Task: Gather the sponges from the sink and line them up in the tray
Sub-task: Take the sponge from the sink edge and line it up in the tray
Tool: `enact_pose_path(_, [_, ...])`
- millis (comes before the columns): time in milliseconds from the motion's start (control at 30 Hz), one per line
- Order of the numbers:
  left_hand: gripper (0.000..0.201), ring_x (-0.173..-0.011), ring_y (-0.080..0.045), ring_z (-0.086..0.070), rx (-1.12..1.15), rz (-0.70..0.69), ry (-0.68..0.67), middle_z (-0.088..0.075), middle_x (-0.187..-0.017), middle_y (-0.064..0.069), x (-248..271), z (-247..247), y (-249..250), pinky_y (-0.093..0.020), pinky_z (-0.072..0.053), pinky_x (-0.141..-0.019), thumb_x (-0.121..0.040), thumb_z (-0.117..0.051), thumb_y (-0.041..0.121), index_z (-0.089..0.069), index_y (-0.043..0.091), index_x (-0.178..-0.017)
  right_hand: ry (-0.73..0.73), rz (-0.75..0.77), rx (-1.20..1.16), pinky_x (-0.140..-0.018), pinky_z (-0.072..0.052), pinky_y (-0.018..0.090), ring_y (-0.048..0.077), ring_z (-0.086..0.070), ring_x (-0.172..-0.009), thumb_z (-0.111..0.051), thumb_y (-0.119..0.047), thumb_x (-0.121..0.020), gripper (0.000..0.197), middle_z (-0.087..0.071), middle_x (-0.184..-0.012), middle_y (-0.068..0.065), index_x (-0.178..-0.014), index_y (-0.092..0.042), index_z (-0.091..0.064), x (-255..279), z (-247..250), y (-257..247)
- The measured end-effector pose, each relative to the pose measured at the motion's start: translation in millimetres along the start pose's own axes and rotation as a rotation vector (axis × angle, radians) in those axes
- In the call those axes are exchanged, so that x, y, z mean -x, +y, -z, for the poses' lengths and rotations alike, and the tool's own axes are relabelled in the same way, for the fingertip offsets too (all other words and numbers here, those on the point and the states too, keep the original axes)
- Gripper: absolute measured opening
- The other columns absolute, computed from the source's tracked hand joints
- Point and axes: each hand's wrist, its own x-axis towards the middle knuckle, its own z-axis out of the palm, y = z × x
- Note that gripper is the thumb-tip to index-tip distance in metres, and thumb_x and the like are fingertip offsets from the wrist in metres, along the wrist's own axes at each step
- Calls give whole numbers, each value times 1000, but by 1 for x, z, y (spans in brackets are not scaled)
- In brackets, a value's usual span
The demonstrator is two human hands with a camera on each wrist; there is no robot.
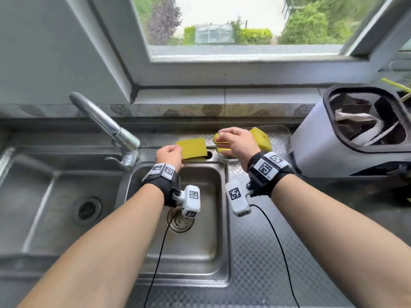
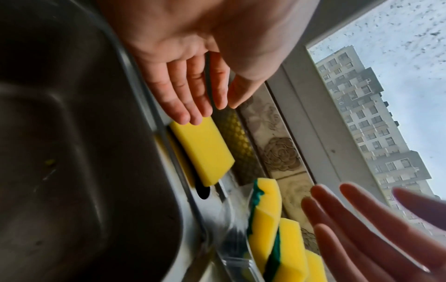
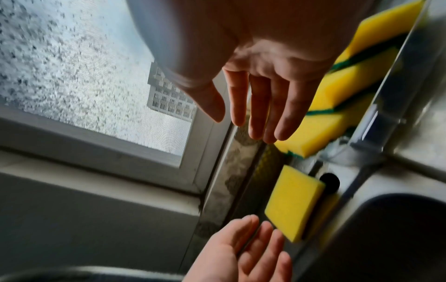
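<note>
A loose yellow sponge (image 1: pixel 193 147) (image 2: pixel 202 150) (image 3: pixel 293 202) lies on the back ledge of the steel sink (image 1: pixel 225 196). My left hand (image 1: pixel 170 154) (image 2: pixel 193 106) has straight fingers, and its fingertips reach the sponge's near end; I cannot tell whether they touch it. Several yellow-and-green sponges (image 1: pixel 260 138) (image 2: pixel 265 213) (image 3: pixel 342 91) stand side by side in the clear tray (image 1: pixel 283 130) (image 2: pixel 231 253) (image 3: pixel 391 91) on the right. My right hand (image 1: pixel 233 141) (image 3: pixel 258 122) hovers over them, fingers straight, holding nothing.
A chrome tap (image 1: pixel 106 127) leans over the ledge at the left. The small basin has a drain (image 1: pixel 180 222), and a larger basin (image 1: pixel 55 196) lies further left. A round hole (image 1: pixel 209 154) sits beside the loose sponge. A grey open-topped bin (image 1: pixel 347 138) stands right of the tray.
</note>
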Motion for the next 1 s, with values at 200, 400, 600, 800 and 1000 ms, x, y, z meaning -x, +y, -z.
enact_pose_path(200, [27, -102, -26, -68, -37, -32, 34, -72, -109, -11, -20, 18, -23, -44, -56, -91, -82, -62, 20, -70, 13, -106, -28, -13, 250, -87, -47, 30, 18, -57, -100, -64, -21, -83, 34, -62, -111, 8, -115, -11, -60, -14, -57, 48])
enact_pose_path(400, [47, -129, -24, -53, 20, -65, -54, -54, -140, -15, -22, 12, -32, -44, -43, -108, -90, -56, 9, -50, 3, -137, 12, -71, 472, -99, -44, 32, 20, -54, -115, -64, -36, -78, 63, -51, -138, 8, -134, -14, -47, -32, -75, 72])
enact_pose_path(600, [45, -118, -22, -59, 92, -43, -147, -58, -136, -18, -25, 5, -27, -31, -51, -95, -90, -55, 6, -51, 2, -135, 81, -75, 464, -103, -44, 39, 24, -54, -120, -64, -34, -74, 57, -53, -135, 10, -126, -17, -52, -39, -74, 73])
enact_pose_path(800, [50, -103, -30, -68, 90, -48, -120, -70, -113, -16, -26, 10, -21, -49, -55, -92, -66, -72, 21, -66, 12, -114, 46, -49, 377, -76, -49, 27, 16, -63, -87, -65, -24, -78, 45, -64, -117, 10, -121, -15, -57, -33, -69, 62])
enact_pose_path(1000, [32, -82, -24, -63, 160, -43, -16, -66, -101, -6, -2, 22, 16, -40, -59, -70, -79, -68, 18, -67, 18, -111, 16, 27, 259, -81, -46, 30, 17, -57, -90, -67, -21, -79, 38, -60, -103, 4, -115, -11, -61, -11, -63, 37])
